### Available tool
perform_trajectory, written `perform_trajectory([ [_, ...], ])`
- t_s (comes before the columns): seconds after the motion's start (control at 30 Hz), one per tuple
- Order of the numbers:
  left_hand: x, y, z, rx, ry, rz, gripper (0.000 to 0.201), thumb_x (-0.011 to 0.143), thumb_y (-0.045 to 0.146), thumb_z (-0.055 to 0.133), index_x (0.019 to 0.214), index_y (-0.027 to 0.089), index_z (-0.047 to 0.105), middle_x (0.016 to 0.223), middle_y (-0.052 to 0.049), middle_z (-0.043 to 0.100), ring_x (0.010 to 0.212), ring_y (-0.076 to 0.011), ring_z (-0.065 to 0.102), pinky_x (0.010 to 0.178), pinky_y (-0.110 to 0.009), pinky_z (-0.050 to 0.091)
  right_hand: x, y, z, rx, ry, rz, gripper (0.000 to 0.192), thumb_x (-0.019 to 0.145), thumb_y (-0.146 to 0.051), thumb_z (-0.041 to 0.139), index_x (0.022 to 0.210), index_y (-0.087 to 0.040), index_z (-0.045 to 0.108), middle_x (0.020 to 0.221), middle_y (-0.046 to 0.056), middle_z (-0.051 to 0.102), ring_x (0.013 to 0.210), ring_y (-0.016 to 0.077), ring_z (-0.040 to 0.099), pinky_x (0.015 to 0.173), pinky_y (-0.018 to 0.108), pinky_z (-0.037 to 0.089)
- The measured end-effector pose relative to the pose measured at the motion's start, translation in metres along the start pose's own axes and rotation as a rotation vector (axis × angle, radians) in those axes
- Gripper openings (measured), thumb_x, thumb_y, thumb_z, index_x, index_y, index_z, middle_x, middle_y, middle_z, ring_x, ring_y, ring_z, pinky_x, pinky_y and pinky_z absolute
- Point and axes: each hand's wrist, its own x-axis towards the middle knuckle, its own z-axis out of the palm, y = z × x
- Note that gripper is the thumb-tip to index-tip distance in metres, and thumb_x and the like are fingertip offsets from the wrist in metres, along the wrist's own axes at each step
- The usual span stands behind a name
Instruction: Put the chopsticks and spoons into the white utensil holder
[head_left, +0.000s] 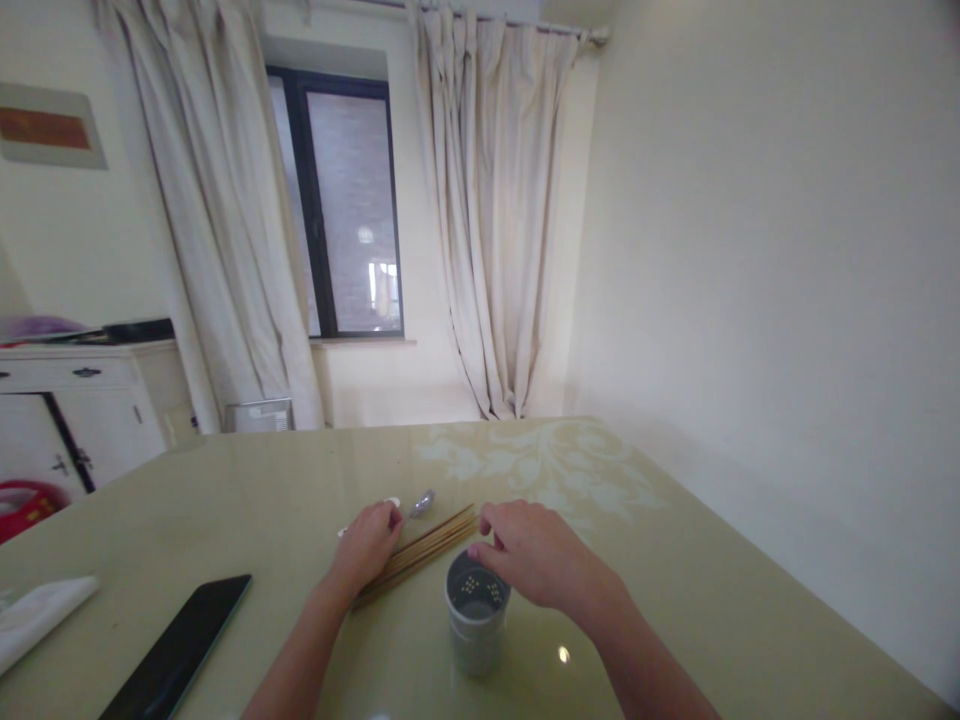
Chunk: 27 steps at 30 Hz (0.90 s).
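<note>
Resting on the desk (225, 500), your left hand (369, 545) lies palm down over the near end of a bundle of wooden chopsticks (431, 545). The bundle runs diagonally from beneath that hand toward the far right, flat on the surface. Your left grip is loose and flat: the fingers press on the sticks without closing around them.

Your right hand (532, 555) hovers at the far tips of the chopsticks, just above and beside the rim of a grey cylindrical holder (476, 620). Its fingers curl downward toward the tips; whether this grip pinches a stick or only touches one cannot be told from this view.

The holder stands upright on the desk, directly in front of you, between your forearms. Its perforated bottom is visible through the open top, and nothing stands inside it.

A metal spoon (422, 502) lies just beyond the left hand, touching or nearly touching the far edge of the bundle. A small white item sits beside it, mostly hidden by your fingers.

Judged progress: the sticks are gathered into one bundle, but none is in the holder and the spoon remains on the surface. The work appears to be at an early stage, with all utensils yet to be placed.

A dark phone (180, 650) and a white cloth (41, 615) lie well apart on the left.
</note>
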Motion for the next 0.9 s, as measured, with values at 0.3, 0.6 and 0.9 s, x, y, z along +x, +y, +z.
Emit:
perform_trajectory([
  [0.3, -0.003, -0.002, 0.002, -0.030, -0.027, 0.036, 0.013, 0.097, 0.015, 0.053, 0.096, 0.020, 0.065, 0.111, -0.008, 0.073, 0.108, -0.0218, 0.066, 0.095, -0.029, 0.044, -0.002, -0.001, -0.001, -0.012, -0.007, -0.007, 0.030, 0.098, -0.046, 0.059, 0.106, -0.020, 0.073, 0.103, 0.011, 0.079, 0.096, 0.0284, 0.073, 0.074, 0.032, 0.046],
  [0.6, 0.001, 0.005, -0.010, -0.134, -0.057, 0.064, 0.010, 0.094, 0.023, 0.061, 0.094, 0.022, 0.071, 0.100, -0.004, 0.076, 0.099, -0.0197, 0.069, 0.086, -0.026, 0.047, 0.002, 0.000, 0.001, 0.001, -0.012, 0.000, 0.028, 0.097, -0.044, 0.061, 0.107, -0.021, 0.074, 0.104, 0.011, 0.079, 0.095, 0.0277, 0.073, 0.075, 0.032, 0.047],
  [0.9, -0.008, 0.029, -0.017, -0.167, -0.264, 0.112, 0.011, 0.073, 0.019, 0.073, 0.084, 0.023, 0.076, 0.089, 0.001, 0.076, 0.089, -0.0207, 0.069, 0.072, -0.027, 0.044, 0.013, 0.008, 0.017, -0.007, -0.038, -0.028, 0.026, 0.087, -0.015, 0.061, 0.103, -0.024, 0.080, 0.100, 0.008, 0.081, 0.093, 0.0251, 0.075, 0.072, 0.030, 0.045],
])
